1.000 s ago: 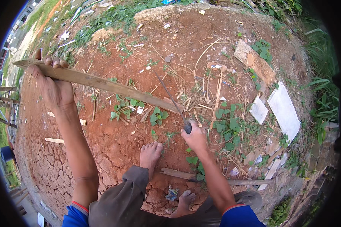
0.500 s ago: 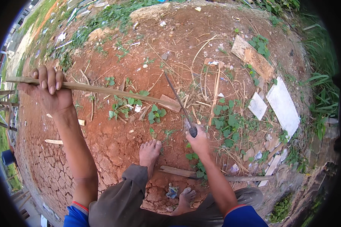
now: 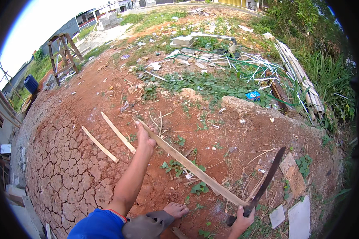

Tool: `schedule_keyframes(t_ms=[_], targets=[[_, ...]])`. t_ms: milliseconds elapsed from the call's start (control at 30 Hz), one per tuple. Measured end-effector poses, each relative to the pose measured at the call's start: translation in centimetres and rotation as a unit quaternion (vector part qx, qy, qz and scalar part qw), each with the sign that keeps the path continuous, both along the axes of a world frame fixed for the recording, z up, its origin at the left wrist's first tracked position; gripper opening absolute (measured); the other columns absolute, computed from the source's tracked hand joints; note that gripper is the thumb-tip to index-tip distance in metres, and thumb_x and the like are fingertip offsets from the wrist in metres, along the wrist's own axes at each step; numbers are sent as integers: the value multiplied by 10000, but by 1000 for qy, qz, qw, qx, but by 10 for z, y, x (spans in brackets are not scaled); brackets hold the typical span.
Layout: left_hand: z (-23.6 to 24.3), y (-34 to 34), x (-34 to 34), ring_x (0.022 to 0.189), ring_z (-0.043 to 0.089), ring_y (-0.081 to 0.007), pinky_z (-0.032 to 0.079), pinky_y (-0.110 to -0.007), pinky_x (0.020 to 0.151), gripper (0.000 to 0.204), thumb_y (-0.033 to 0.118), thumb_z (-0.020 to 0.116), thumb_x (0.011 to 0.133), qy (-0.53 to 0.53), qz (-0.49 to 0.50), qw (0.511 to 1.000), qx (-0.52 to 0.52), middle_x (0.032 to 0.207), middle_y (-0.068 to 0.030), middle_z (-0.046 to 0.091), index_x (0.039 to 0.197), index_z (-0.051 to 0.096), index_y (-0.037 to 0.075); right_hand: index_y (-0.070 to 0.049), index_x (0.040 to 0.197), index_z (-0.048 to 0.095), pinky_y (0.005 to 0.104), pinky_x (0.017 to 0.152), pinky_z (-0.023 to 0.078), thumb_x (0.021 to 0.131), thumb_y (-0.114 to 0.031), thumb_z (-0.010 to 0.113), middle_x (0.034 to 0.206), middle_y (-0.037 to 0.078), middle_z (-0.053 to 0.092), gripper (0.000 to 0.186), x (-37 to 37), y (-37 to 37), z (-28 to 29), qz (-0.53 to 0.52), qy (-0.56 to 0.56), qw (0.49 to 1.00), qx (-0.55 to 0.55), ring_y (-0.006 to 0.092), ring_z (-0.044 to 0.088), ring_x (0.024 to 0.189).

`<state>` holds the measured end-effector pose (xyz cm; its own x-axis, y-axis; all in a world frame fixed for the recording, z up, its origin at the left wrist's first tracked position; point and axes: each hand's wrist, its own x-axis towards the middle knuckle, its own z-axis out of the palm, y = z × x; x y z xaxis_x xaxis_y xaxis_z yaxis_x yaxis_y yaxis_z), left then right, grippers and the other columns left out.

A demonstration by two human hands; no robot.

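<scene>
On the cracked red earth (image 3: 64,167) just ahead of the bare foot (image 3: 175,209), a long pale wooden stake (image 3: 187,163) stands slanted, its lower end down in the dirt near the right hand (image 3: 241,223) and its upper end up by the left hand (image 3: 144,137). The left fingers (image 3: 141,128) are wrapped round the stake close to its top, so the wood runs through the closed palm and out below it. The right fingers are closed round the handle of a dark curved machete (image 3: 263,185), whose blade rises clear of the stake, just beside its lower end. To trim the lower end cleanly, as I judge it, the left hand should keep the stake steady and well above the cut, the tip planted firm, and each stroke should go downward and away from the foot. Two more pale stakes (image 3: 107,137) lie on the earth to the left, well apart from both hands
</scene>
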<state>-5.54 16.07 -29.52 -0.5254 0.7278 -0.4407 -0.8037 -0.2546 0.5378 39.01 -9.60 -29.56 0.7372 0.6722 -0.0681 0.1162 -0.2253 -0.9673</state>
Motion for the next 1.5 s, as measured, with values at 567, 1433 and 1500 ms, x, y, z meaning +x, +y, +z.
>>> schedule_keyframes(t_ms=[567, 1433, 1500], targets=[[226, -115, 209, 1113, 670, -265, 519, -388, 980, 445, 187, 686, 976, 619, -456, 503, 395, 1205, -76, 688, 1385, 561, 65, 79, 1234, 603, 332, 691, 526, 857, -118, 698, 975, 107, 688, 435, -69, 39, 234, 143, -53, 957, 247, 169, 627, 757], [295, -127, 206, 613, 546, -137, 522, -322, 678, 215, 259, 543, 1051, 371, -347, 805, 307, 713, -27, 539, 936, 528, 78, -6, 1219, 442, 262, 583, 516, 994, -66, 528, 928, 83, 670, 248, -60, -116, 137, 239, 197, 950, 44, 115, 627, 696], [306, -132, 207, 520, 485, -112, 517, -306, 586, 290, 282, 568, 1058, 373, -313, 812, 321, 637, -7, 491, 853, 519, 83, -1, 1205, 443, 261, 582, 515, 989, -60, 518, 929, 82, 671, 236, -64, -102, 142, 265, 126, 956, 15, 115, 616, 680]])
